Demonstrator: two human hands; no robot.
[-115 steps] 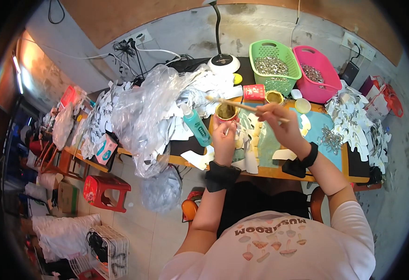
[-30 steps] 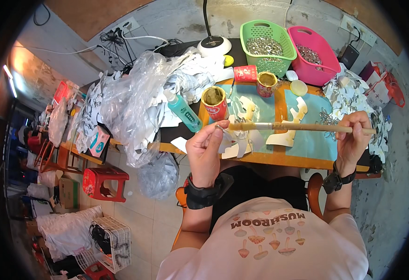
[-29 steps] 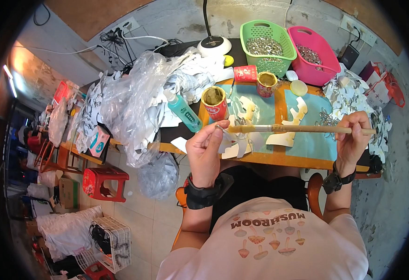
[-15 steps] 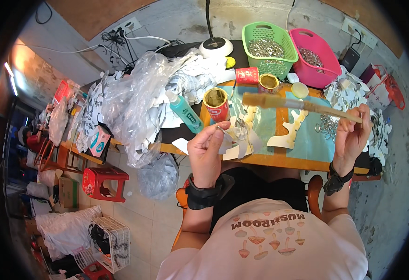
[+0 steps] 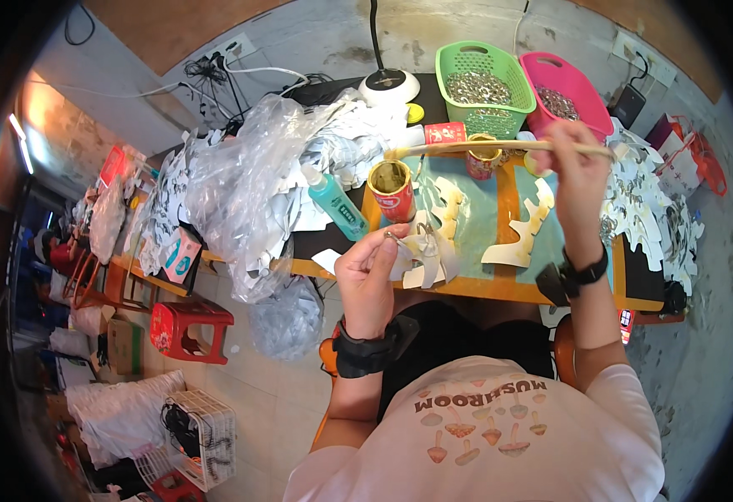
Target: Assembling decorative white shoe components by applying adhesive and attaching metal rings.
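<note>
Above the counter's [image 5: 500,289] near edge, the left hand [image 5: 369,272] pinches a small metal ring [image 5: 390,237] beside pale, glue-stained paper cutouts [image 5: 423,251]. The right hand [image 5: 574,171] has its grip closed on a long wooden brush [image 5: 500,146], level, bristle end over the open cylindrical glue tin [image 5: 391,189].

Cluttered craft workshop: cutouts [image 5: 524,226], glue tin [image 5: 392,189].

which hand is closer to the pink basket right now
Right. The right hand, holding a long brush, is just below the pink basket; the left hand is far off, lower left.
</note>
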